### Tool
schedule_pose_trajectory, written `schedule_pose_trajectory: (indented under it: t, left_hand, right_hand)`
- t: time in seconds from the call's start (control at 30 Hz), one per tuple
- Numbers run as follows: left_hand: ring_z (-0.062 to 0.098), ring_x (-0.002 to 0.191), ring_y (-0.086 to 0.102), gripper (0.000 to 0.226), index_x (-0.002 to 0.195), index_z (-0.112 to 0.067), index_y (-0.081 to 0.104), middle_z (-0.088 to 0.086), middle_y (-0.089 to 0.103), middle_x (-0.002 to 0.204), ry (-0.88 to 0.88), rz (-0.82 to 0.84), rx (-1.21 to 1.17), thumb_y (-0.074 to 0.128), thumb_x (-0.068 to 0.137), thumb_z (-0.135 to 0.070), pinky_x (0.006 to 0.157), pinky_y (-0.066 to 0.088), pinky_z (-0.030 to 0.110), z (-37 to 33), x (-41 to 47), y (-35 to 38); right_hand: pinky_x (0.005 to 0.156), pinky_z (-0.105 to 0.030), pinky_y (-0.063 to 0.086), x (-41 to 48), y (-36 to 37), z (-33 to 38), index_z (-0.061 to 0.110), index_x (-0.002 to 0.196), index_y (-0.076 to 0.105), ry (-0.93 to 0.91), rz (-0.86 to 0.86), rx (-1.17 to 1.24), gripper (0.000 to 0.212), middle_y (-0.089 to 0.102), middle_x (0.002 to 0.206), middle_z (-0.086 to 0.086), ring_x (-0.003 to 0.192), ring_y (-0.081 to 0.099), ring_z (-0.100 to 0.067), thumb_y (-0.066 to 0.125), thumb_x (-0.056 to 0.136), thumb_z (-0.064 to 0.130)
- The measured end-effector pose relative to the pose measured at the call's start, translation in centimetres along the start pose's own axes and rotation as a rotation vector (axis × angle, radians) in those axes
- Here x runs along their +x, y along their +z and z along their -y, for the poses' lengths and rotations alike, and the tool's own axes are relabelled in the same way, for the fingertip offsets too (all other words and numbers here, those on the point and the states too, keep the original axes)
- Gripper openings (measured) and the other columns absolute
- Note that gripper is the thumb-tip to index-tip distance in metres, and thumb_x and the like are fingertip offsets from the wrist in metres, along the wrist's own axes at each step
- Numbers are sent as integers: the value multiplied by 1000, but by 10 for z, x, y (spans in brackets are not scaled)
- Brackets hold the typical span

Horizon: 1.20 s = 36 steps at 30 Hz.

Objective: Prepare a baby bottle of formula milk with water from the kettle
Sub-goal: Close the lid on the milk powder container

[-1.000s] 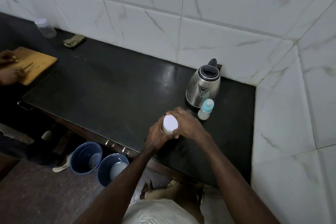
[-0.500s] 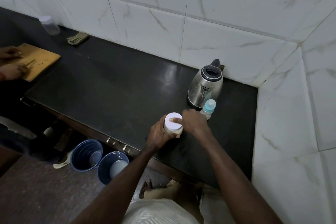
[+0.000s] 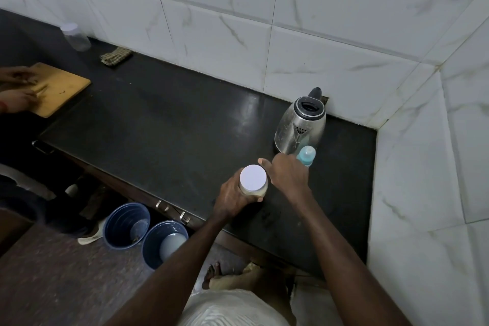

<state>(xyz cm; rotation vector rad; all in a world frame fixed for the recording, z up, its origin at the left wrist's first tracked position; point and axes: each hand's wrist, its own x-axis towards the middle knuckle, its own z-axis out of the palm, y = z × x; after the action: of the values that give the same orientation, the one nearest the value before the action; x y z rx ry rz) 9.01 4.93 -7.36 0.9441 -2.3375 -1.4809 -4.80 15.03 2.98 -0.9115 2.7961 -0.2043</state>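
Baby bottle | right hand fingers wrapped around it | left hand gripping white-lidded jar

Both bare forearms reach forward. The left hand curls its fingers around something (thumb side hidden). The right hand is loosely closed, thumb pointing left, knuckles up.

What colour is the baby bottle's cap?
Light blue-teal; the bottle cap shows in the head view, by the kettle.
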Motion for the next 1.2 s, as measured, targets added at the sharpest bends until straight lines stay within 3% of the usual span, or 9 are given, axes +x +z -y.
schedule_pose_trajectory:
  t: [0.07, 0.13, 0.2, 0.3, 0.47, 0.7, 0.93, 1.1, 1.2]
  left_hand:
    - [3, 124, 57, 94, 137, -43, 54, -20, 64, 133, 8, 6, 11, 96, 52, -44, 104, 45, 23, -2, 0, -1]
    - [2, 121, 60, 94, 136, -42, 56, -19, 66, 130, 7, 0, 5, 97, 51, -43, 103, 49, 25, 0, 1, -1]
    - [1, 117, 62, 93, 135, -42, 57, -18, 68, 126, -9, -3, -5, 98, 51, -46, 102, 52, 28, -1, 0, -1]
    - [2, 117, 63, 93, 138, -42, 54, -15, 68, 128, -8, 18, -14, 97, 56, -46, 100, 52, 26, -7, -3, -2]
    - [2, 119, 63, 100, 143, -41, 53, -15, 67, 131, -27, 9, -25, 96, 52, -48, 101, 52, 25, -7, -4, -3]
    - [2, 116, 64, 97, 138, -38, 58, -15, 69, 127, -49, -1, -15, 98, 50, -46, 95, 51, 19, -7, -2, -3]
    - [3, 116, 62, 91, 136, -37, 57, -16, 68, 126, -20, 16, 26, 99, 55, -42, 98, 50, 24, -7, 0, -3]
    - [-8, 111, 63, 90, 133, -47, 57, -21, 68, 121, -61, 34, -12, 99, 54, -33, 84, 42, -1, -6, 0, -3]
    - [-18, 105, 60, 89, 134, -42, 59, -20, 69, 120, -64, 41, -21, 99, 55, -27, 84, 44, 0, -5, 1, -2]
  right_hand:
    - [74, -40, 46, 1, 3, -2, 8, 97, 71, -12, -15, 50, 60, 74, 104, -16, 102, 69, -37, 48, 102, 63]
    - [85, -41, 52, 5, 9, -3, 14, 114, 73, -113, 49, 160, 50, 72, 115, -11, 111, 67, -31, 61, 96, 58]
    - [108, -43, 46, 6, 13, -2, 24, 145, 58, -284, 208, 221, 66, 60, 142, -5, 133, 56, -25, 76, 87, 50]
    - [121, -43, 34, 4, 27, 3, 30, 160, 40, -408, 363, 114, 88, 40, 164, -5, 149, 39, -27, 81, 82, 33]
    - [99, -39, 51, 1, 32, 3, 34, 154, 47, -399, 247, 73, 85, 49, 149, 3, 135, 49, -23, 82, 77, 28]
    - [96, -41, 53, 7, 20, -10, 36, 147, 52, -491, 314, 166, 85, 51, 145, 11, 130, 51, -16, 85, 72, 17]
    - [87, -45, 56, 0, 20, 11, 20, 135, 52, -348, 206, 57, 77, 52, 127, -3, 114, 62, -30, 87, 69, 43]
    - [89, -45, 53, 1, 23, 28, 9, 130, 47, -215, 158, -13, 89, 57, 130, -11, 115, 65, -36, 86, 69, 62]
    - [91, -43, 51, 6, 21, 32, 8, 129, 47, -190, 189, -51, 90, 61, 130, -14, 117, 66, -37, 86, 71, 65]
